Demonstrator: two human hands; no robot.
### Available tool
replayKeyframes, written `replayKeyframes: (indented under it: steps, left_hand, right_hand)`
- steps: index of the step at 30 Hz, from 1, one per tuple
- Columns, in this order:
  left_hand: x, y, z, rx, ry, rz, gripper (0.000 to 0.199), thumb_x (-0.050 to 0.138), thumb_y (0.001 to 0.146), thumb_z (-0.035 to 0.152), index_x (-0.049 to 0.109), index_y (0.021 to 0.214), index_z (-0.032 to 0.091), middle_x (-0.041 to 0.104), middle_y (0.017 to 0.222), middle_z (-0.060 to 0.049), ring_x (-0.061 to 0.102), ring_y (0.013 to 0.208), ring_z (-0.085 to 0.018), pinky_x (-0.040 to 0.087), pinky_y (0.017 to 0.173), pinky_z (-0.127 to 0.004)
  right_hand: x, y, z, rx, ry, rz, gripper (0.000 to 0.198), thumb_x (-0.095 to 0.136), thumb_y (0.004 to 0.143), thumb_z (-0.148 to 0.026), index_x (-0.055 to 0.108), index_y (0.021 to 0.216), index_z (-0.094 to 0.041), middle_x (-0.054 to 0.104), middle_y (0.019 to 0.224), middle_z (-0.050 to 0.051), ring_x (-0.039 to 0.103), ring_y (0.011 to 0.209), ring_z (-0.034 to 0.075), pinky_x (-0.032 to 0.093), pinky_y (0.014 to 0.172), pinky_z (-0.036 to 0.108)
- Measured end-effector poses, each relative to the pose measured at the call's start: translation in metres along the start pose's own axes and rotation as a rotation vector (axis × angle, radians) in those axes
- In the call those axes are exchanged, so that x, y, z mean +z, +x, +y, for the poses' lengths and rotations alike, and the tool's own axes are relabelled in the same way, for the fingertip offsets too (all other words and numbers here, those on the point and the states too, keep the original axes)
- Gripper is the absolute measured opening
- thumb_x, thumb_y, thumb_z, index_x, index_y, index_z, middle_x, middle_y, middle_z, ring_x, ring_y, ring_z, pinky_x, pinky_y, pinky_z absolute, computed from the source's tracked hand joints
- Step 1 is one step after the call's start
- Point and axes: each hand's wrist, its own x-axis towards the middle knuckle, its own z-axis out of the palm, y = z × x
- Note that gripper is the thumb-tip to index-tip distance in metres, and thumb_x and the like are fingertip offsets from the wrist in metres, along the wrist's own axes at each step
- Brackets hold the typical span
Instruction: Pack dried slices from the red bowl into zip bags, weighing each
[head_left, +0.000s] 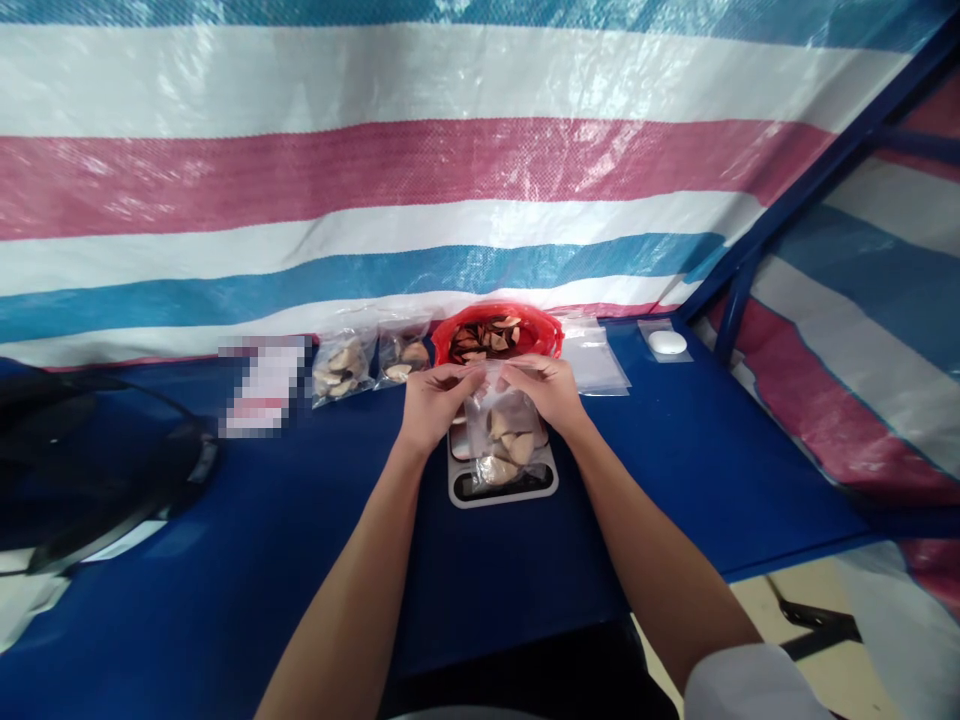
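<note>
Between my two hands hangs a clear zip bag with several pale brown dried slices in its lower part. My left hand pinches the bag's top edge at the left, and my right hand pinches it at the right. Below and behind the bag is a white kitchen scale with a dark display strip; the bag covers much of it, so I cannot tell if they touch. Just beyond my fingers sits a red plastic bag, its mouth wide and more brown slices inside.
Two filled zip bags, one left of another, lie left of the red bag. Flat clear bags lie at its right, then a small white case. A black round object stands far left. Striped sheeting hangs behind the blue table.
</note>
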Motion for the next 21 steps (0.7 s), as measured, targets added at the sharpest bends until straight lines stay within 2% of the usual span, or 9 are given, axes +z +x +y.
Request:
replayKeyframes:
  steps: [4, 9, 14, 18, 21]
  left_hand:
    - [0.001, 0.000, 0.001, -0.037, -0.003, 0.012, 0.030, 0.087, 0.063, 0.044, 0.082, 0.077, 0.017, 0.076, 0.070, -0.005, 0.064, 0.062, -0.016, 0.052, 0.058, -0.026]
    - [0.000, 0.000, 0.000, -0.072, -0.069, -0.003, 0.030, 0.087, 0.064, 0.045, 0.081, 0.073, 0.017, 0.076, 0.071, -0.004, 0.062, 0.060, -0.014, 0.051, 0.056, -0.024]
    - [-0.002, 0.000, -0.001, -0.078, -0.114, 0.009, 0.027, 0.087, 0.065, 0.043, 0.079, 0.069, 0.017, 0.073, 0.066, -0.002, 0.059, 0.056, -0.011, 0.049, 0.055, -0.022]
    - [-0.002, -0.001, 0.000, -0.064, -0.110, 0.009, 0.028, 0.086, 0.067, 0.044, 0.080, 0.072, 0.017, 0.073, 0.065, -0.002, 0.060, 0.056, -0.012, 0.051, 0.057, -0.023]
    - [0.000, -0.001, -0.001, -0.030, -0.064, -0.026, 0.031, 0.086, 0.068, 0.044, 0.082, 0.082, 0.017, 0.077, 0.073, -0.004, 0.065, 0.063, -0.016, 0.054, 0.063, -0.026]
  right_hand:
    - [0.000, 0.001, -0.002, 0.010, -0.048, 0.017, 0.028, 0.077, 0.075, -0.048, 0.076, 0.075, -0.020, 0.074, 0.067, 0.002, 0.067, 0.062, 0.017, 0.056, 0.062, 0.030]
    - [-0.002, 0.001, -0.007, 0.072, 0.009, 0.033, 0.033, 0.080, 0.071, -0.051, 0.076, 0.075, -0.019, 0.072, 0.064, 0.001, 0.066, 0.058, 0.016, 0.054, 0.052, 0.027]
    - [-0.009, 0.001, -0.006, 0.178, 0.078, -0.009, 0.034, 0.080, 0.072, -0.054, 0.077, 0.077, -0.020, 0.075, 0.071, 0.003, 0.070, 0.062, 0.018, 0.055, 0.053, 0.027]
    - [-0.011, 0.002, -0.001, 0.162, 0.064, 0.010, 0.033, 0.081, 0.073, -0.053, 0.078, 0.078, -0.020, 0.076, 0.072, 0.003, 0.071, 0.062, 0.019, 0.054, 0.052, 0.027]
    - [-0.010, 0.003, 0.001, 0.140, 0.013, 0.014, 0.032, 0.079, 0.075, -0.052, 0.079, 0.078, -0.020, 0.077, 0.073, 0.004, 0.071, 0.062, 0.019, 0.054, 0.053, 0.027]
